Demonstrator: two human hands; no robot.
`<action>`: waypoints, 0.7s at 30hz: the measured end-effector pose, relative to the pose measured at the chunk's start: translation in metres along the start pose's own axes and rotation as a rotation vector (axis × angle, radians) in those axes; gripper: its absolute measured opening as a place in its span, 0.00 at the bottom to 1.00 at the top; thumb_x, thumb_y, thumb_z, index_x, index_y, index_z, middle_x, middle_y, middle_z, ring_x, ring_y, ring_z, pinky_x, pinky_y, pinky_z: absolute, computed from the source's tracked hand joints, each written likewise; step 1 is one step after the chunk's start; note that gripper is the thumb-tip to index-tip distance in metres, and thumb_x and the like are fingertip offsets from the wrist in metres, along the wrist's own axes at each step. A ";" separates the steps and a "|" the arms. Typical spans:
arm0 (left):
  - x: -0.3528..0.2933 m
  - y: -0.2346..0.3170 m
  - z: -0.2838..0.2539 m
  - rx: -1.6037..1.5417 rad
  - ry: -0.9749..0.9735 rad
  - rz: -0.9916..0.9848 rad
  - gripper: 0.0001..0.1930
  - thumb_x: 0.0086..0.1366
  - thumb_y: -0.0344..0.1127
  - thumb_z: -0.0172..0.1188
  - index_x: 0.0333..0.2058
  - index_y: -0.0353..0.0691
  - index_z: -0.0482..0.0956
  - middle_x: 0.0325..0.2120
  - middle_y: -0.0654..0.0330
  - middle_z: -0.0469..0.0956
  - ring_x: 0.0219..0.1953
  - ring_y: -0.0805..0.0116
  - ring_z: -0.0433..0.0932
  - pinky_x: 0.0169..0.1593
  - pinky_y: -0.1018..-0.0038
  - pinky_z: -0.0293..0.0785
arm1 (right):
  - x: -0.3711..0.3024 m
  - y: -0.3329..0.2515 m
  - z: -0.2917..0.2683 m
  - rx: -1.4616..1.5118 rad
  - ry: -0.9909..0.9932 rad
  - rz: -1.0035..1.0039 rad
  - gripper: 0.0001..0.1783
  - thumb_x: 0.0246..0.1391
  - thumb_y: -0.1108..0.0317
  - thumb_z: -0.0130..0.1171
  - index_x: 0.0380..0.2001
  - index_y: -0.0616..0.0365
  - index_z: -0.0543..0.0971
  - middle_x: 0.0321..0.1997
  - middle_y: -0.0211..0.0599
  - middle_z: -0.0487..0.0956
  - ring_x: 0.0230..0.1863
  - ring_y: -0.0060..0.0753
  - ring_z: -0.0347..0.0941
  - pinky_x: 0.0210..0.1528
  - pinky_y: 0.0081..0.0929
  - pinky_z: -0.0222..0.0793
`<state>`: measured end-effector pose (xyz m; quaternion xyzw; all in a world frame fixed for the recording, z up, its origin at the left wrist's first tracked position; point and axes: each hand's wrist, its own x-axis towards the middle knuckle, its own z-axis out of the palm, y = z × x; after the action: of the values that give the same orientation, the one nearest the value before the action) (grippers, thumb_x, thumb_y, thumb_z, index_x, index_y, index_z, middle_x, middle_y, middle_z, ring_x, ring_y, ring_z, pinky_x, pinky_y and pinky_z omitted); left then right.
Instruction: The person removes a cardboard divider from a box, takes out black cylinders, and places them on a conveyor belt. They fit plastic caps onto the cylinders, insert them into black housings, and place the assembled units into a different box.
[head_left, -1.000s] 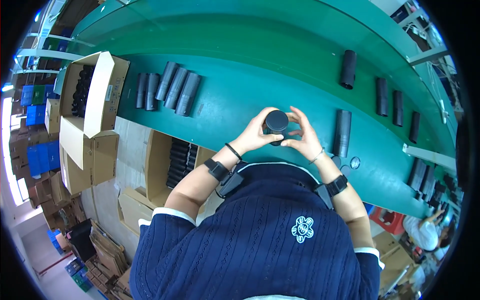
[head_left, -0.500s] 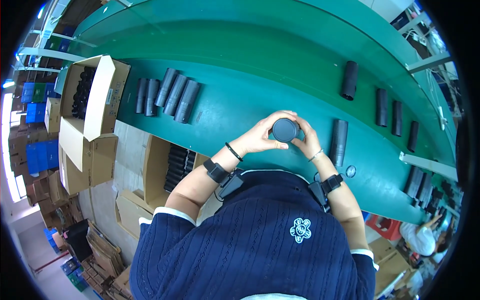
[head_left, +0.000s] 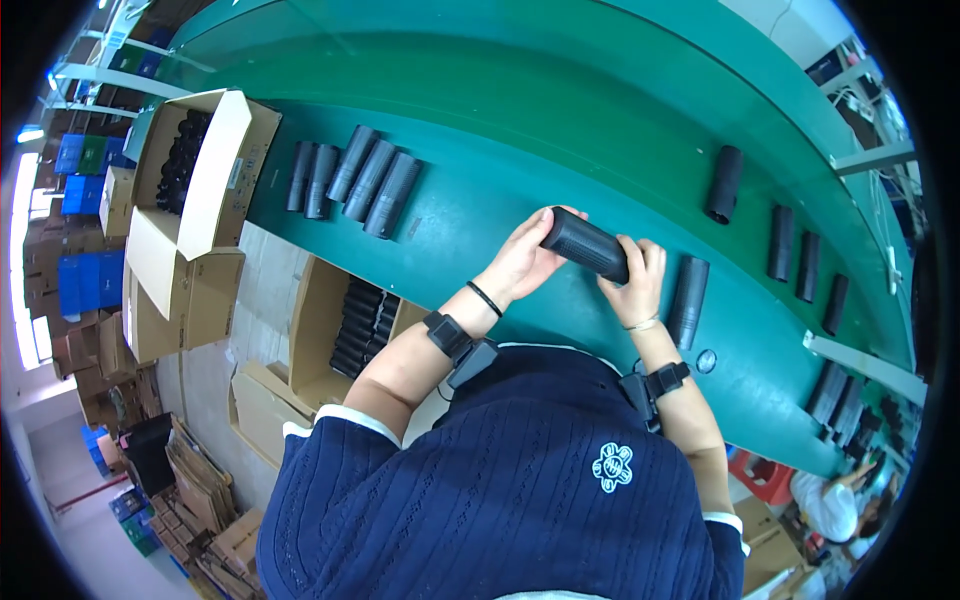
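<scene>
A black tube [head_left: 587, 244] with a textured surface lies sideways between my hands above the green table. My left hand [head_left: 529, 256] grips its left end, and my right hand [head_left: 638, 286] is closed round its right end. Just right of my right hand another black tube [head_left: 688, 302] rests on the table. A small clear round piece [head_left: 706, 361] lies near that tube's lower end. To the left, several similar tubes [head_left: 366, 182] lie side by side on the table.
An open carton [head_left: 208, 235] of black parts stands at the table's left end. Below the edge sits another carton [head_left: 303, 330] with rows of black tubes. More tubes [head_left: 781, 243] lie on the green conveyor-like strip [head_left: 640, 165]. A person [head_left: 830, 505] is at the far right.
The tube has turned from end-on to sideways, showing its length. My hands have moved apart to its two ends. The view has shifted slightly.
</scene>
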<state>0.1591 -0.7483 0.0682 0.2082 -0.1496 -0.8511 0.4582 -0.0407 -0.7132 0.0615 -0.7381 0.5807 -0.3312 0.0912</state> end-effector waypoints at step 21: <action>0.017 -0.007 -0.039 -0.128 0.492 -0.034 0.23 0.64 0.51 0.51 0.53 0.44 0.64 0.52 0.52 0.65 0.55 0.56 0.63 0.60 0.56 0.56 | 0.062 0.062 0.022 0.094 -0.047 0.388 0.36 0.43 0.61 0.65 0.56 0.48 0.62 0.44 0.51 0.73 0.44 0.57 0.71 0.45 0.44 0.67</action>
<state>0.1652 -0.7615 0.0274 0.3822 0.0242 -0.7899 0.4789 -0.0704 -0.7951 0.0362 -0.6147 0.6936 -0.3171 0.2012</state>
